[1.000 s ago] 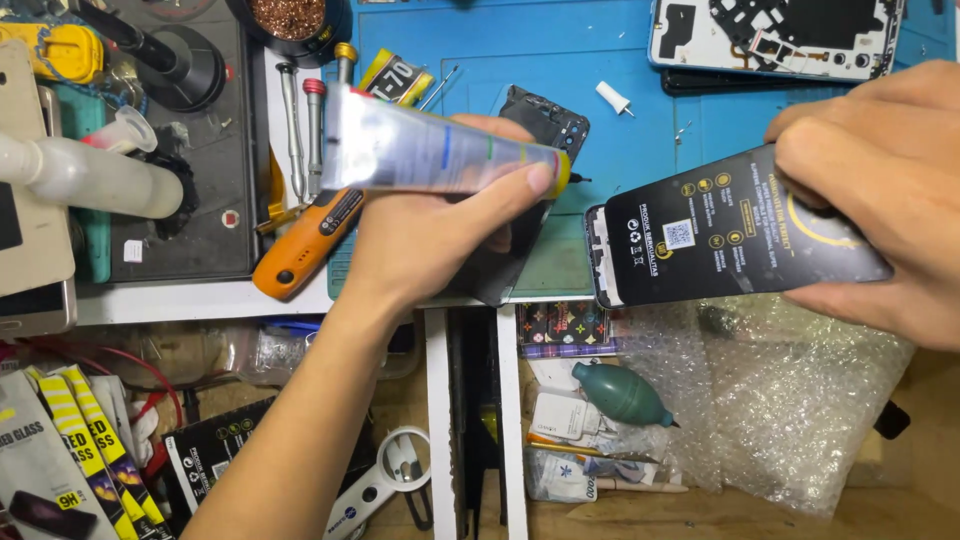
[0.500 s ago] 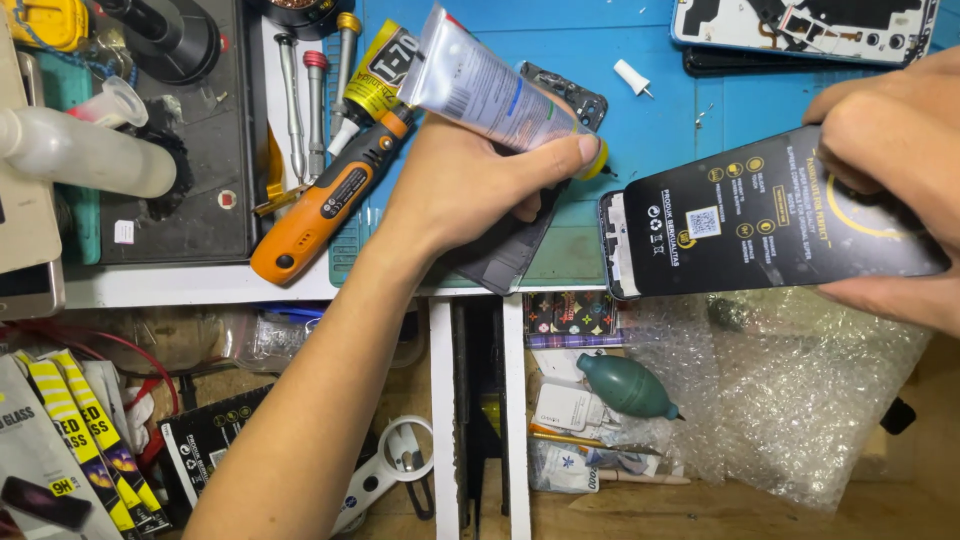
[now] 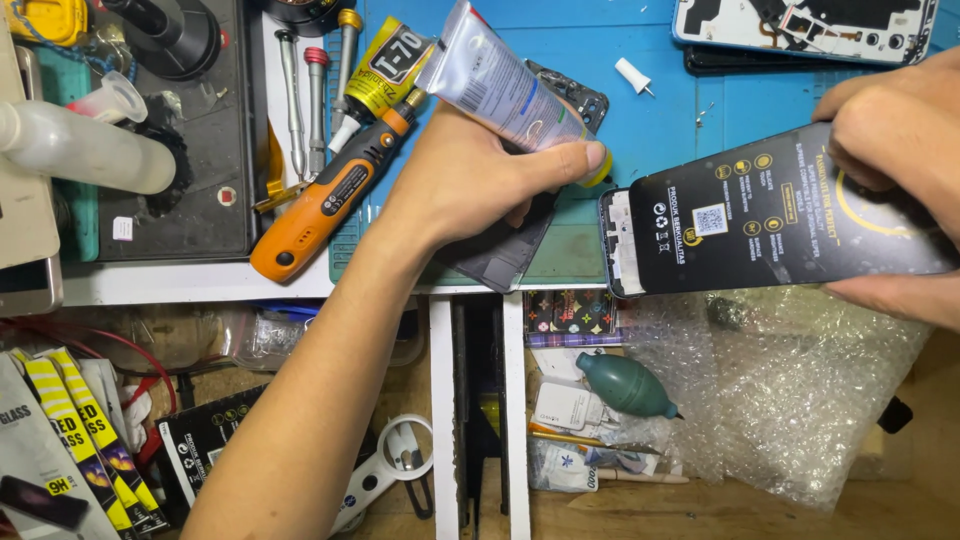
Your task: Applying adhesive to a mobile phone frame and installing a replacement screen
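My left hand grips a silver glue tube, tilted with its yellow nozzle end down by my fingertips at the blue mat. My right hand holds a flat black package with yellow printing, with a phone frame showing at its left end. The tube's nozzle sits close to the top left corner of that frame. A dark phone part lies under my left hand.
An orange electric screwdriver, a yellow-labelled glue tube and metal screwdrivers lie left of my hand. A stripped phone back is at the top right. Bubble wrap and a green air blower lie below the bench.
My left hand has swung the silver tube from lying level to steeply tilted, nozzle down toward the frame. The black package has moved left, closer to the tube.
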